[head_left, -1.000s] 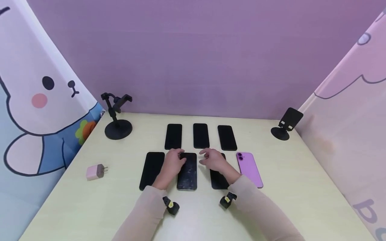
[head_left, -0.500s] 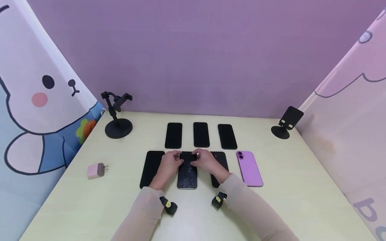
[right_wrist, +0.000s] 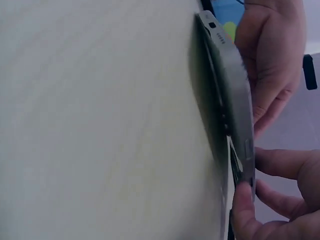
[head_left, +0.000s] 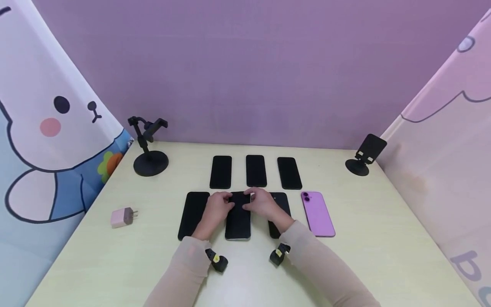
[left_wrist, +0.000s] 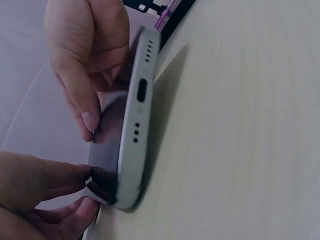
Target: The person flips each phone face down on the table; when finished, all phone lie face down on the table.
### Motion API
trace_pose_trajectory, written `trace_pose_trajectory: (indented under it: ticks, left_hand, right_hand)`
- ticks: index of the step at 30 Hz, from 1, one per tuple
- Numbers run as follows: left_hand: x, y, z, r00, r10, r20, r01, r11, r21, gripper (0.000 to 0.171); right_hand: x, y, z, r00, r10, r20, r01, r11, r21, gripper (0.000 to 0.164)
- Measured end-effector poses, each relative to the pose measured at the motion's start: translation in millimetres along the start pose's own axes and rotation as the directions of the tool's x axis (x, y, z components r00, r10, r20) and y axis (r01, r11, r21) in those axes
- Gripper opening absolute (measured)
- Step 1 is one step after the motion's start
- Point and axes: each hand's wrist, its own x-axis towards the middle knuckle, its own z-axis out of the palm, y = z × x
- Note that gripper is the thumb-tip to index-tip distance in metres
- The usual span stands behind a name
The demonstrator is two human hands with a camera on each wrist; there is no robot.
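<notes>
Both hands hold one dark phone (head_left: 238,224) by the sides of its far end. My left hand (head_left: 215,209) pinches its left edge between thumb and fingers, and my right hand (head_left: 262,204) pinches the right edge. In the left wrist view the pale metal rim (left_wrist: 132,165) shows a charging port and speaker holes, with a shadow under it. The right wrist view shows the same phone (right_wrist: 240,85) tilted, its held end raised off the table. A black phone (head_left: 189,215) lies to the left. Another (head_left: 283,202) is partly hidden under my right wrist.
Behind is a row of black phones (head_left: 220,172). A purple phone (head_left: 319,215) lies camera-side up at right. A black phone stand (head_left: 151,164) is at back left, another stand (head_left: 370,149) at back right. A pink plug charger (head_left: 122,217) lies at left.
My right hand has moved left onto the middle phone's right edge, and the left hand now pinches the other side. The phone's far end has lifted, and the smudgy reflections on its screen are gone.
</notes>
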Motion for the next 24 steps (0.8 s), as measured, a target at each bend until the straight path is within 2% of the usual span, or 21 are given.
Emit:
trace_pose_trajectory:
  ticks: [6,13,17,24]
  left_hand:
    - [0.6,1.3,-1.1,0.999,-0.025,0.033,0.025,1.000,-0.015,0.026]
    - [-1.1,3.6,-1.1,1.000,0.010,0.024,-0.008,0.999,-0.051,0.024]
    - [-1.3,4.4,-1.1,0.999,0.026,0.027,-0.024,0.996,-0.081,0.025]
    - [-1.0,4.7,2.3,0.998,-0.006,0.059,0.013,0.992,-0.126,0.027]
  right_hand:
    - [-2,0,-7,1.000,-0.025,0.001,0.025,0.991,0.135,0.039]
    - [-5,-5,-16,0.998,-0.057,-0.003,0.056,0.974,0.221,0.036]
    - [-6,-6,-20,0.998,-0.069,0.006,0.064,0.951,0.302,0.036]
    - [-5,-3,-22,0.996,-0.084,0.019,0.070,0.913,0.403,0.035]
